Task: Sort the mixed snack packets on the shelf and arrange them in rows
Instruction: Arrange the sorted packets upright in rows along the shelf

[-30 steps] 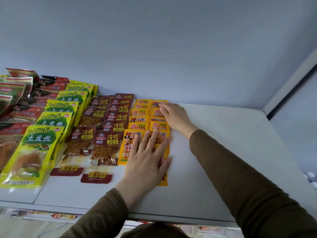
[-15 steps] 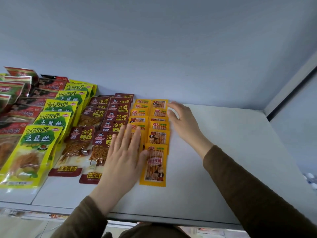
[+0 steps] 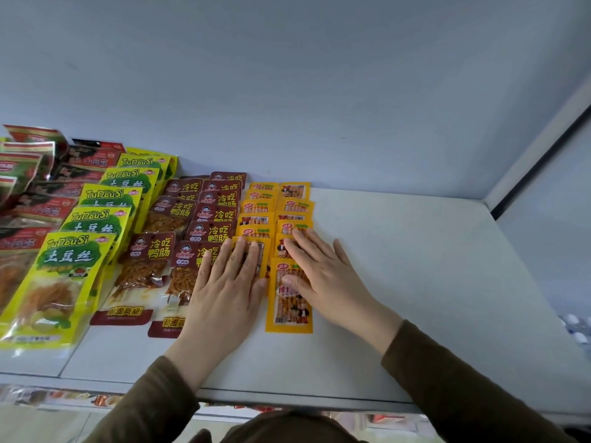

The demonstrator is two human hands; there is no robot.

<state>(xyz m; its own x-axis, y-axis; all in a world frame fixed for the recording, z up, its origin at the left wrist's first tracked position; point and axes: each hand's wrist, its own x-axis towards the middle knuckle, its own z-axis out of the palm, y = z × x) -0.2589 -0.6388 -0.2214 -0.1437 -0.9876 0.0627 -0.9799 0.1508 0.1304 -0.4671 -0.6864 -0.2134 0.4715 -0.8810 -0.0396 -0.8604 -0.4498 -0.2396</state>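
Two hands lie flat on the white shelf (image 3: pixel 415 282), fingers straight and slightly spread. Left hand (image 3: pixel 224 289) covers the nearest packet of the left orange row (image 3: pixel 256 212); right hand (image 3: pixel 323 276), at 3 o'clock of it, presses the nearest orange packet (image 3: pixel 287 314), thumb on its face, fingertips on the right orange row (image 3: pixel 295 206). At 9 o'clock run maroon packets (image 3: pixel 198 212), then yellow-green packets (image 3: pixel 96 215); red packets (image 3: pixel 41 206) at 10 o'clock.
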